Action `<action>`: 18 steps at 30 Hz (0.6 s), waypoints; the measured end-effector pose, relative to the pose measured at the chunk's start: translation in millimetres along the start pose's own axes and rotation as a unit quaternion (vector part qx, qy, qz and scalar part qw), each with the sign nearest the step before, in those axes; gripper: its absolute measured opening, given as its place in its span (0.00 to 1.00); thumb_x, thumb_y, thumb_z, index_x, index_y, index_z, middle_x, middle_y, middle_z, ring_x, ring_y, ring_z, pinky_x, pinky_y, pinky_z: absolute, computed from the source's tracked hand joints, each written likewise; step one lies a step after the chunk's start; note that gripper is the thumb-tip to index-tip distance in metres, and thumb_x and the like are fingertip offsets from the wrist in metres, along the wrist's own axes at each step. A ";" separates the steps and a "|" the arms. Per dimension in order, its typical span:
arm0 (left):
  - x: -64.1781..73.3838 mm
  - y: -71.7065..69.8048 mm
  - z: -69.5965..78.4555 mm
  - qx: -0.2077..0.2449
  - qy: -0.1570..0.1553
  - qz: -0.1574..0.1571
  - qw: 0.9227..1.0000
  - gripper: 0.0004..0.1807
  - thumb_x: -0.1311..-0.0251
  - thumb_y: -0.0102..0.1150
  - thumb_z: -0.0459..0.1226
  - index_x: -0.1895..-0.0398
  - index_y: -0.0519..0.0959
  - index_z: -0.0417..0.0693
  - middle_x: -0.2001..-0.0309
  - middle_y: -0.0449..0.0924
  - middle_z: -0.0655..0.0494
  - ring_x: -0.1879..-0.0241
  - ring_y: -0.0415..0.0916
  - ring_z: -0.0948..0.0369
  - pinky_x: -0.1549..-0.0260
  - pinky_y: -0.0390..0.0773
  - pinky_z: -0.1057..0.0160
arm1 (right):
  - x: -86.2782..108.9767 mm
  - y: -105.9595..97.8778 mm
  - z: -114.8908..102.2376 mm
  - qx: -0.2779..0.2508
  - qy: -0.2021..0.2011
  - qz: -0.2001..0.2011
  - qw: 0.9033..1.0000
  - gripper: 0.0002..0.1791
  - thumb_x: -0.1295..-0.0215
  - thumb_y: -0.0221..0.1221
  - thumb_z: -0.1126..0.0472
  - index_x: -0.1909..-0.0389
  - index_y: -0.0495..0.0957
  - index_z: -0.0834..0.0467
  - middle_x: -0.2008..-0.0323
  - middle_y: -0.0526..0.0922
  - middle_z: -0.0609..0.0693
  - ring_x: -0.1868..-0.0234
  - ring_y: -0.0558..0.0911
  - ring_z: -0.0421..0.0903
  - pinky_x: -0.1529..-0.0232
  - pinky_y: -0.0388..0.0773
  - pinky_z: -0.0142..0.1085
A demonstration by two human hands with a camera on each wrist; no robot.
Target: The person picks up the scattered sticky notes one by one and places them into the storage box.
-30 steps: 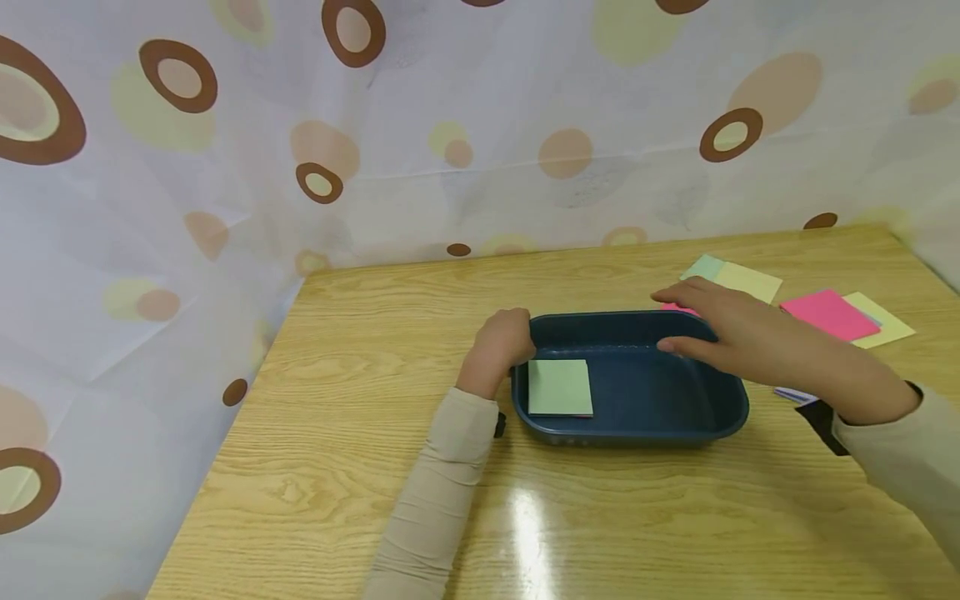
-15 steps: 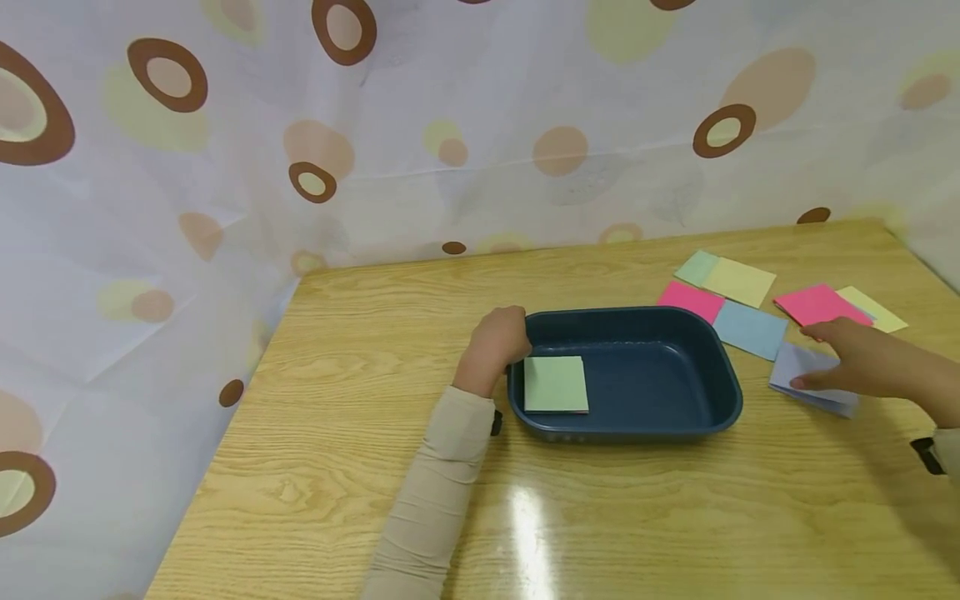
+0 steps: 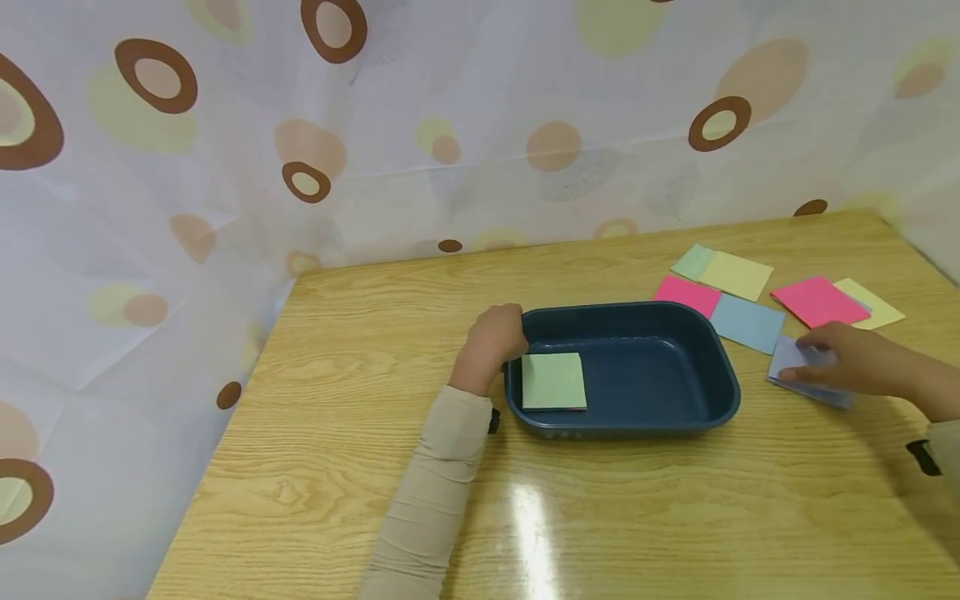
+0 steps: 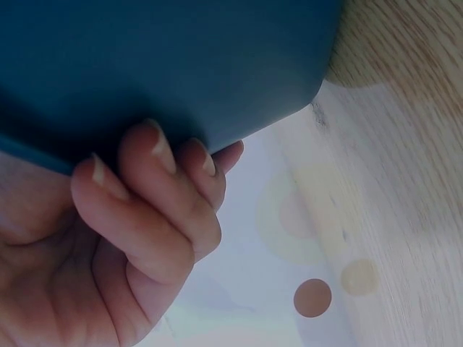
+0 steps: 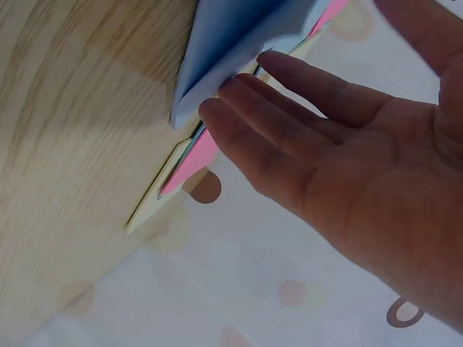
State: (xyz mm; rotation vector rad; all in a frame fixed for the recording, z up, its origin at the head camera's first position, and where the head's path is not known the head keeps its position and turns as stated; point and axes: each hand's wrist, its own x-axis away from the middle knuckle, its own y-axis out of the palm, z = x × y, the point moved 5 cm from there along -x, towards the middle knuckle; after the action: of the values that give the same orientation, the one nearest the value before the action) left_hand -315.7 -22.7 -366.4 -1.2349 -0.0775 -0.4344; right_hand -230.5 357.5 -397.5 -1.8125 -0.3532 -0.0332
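My left hand (image 3: 491,346) grips the left end of a dark blue plastic basin (image 3: 637,430); in the left wrist view its fingers (image 4: 155,224) curl against the wall. A pale green stack of sticky notes (image 3: 553,381) lies inside the basin at the left. To the right of the basin, my right hand (image 3: 862,360) is over a lavender pad of sticky notes (image 3: 787,357). The right wrist view has its straight fingertips (image 5: 217,112) right at the pad's edge, with the thumb apart, and part of the pad looks lifted.
Behind the lavender pad lie blue notes (image 3: 747,322), pink notes (image 3: 687,294), yellow notes (image 3: 737,275) and green notes (image 3: 692,262). Another pink pad (image 3: 821,301) overlaps yellow notes (image 3: 885,307) at the far right. A patterned curtain (image 3: 480,125) borders the wooden table (image 3: 315,433).
My right hand has moved from above the basin's right side rightward to the lavender pad, and has shifted slightly on it since. My left hand has kept its grip on the basin.
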 end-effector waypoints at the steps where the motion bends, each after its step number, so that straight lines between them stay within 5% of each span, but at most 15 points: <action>1: 0.0 0.0 0.1 -0.001 0.001 0.000 1.000 0.22 0.36 0.54 0.30 0.38 0.71 0.38 0.47 0.78 0.44 0.63 0.79 0.54 0.82 0.77 0.67 | 0.2 0.3 1.0 -0.002 0.001 0.001 1.000 0.35 0.41 0.66 0.54 0.53 0.69 0.84 0.53 0.72 0.79 0.50 0.71 0.74 0.51 0.70 0.62; 7: -1.3 1.5 0.2 -0.007 -0.002 0.005 1.000 0.22 0.37 0.55 0.30 0.38 0.71 0.39 0.49 0.79 0.45 0.64 0.78 0.56 0.80 0.77 0.67 | -0.3 2.9 3.4 -0.021 -0.015 0.022 0.999 0.36 0.52 0.73 0.60 0.56 0.69 0.85 0.56 0.73 0.78 0.52 0.73 0.74 0.53 0.71 0.61; 18: -1.4 2.0 0.7 -0.016 -0.001 0.006 1.000 0.23 0.37 0.57 0.30 0.38 0.71 0.39 0.51 0.79 0.46 0.66 0.77 0.57 0.79 0.76 0.68 | -5.6 2.4 5.5 -0.001 -0.011 0.030 1.000 0.42 0.61 0.77 0.52 0.54 0.68 0.77 0.62 0.73 0.73 0.60 0.72 0.64 0.65 0.74 0.52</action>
State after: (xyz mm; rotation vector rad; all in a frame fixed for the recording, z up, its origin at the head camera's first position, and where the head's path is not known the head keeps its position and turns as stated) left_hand -316.2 -21.1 -368.3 -1.2675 -0.0651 -0.4253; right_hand -236.1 360.9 -402.3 -1.8258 -0.3148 0.0272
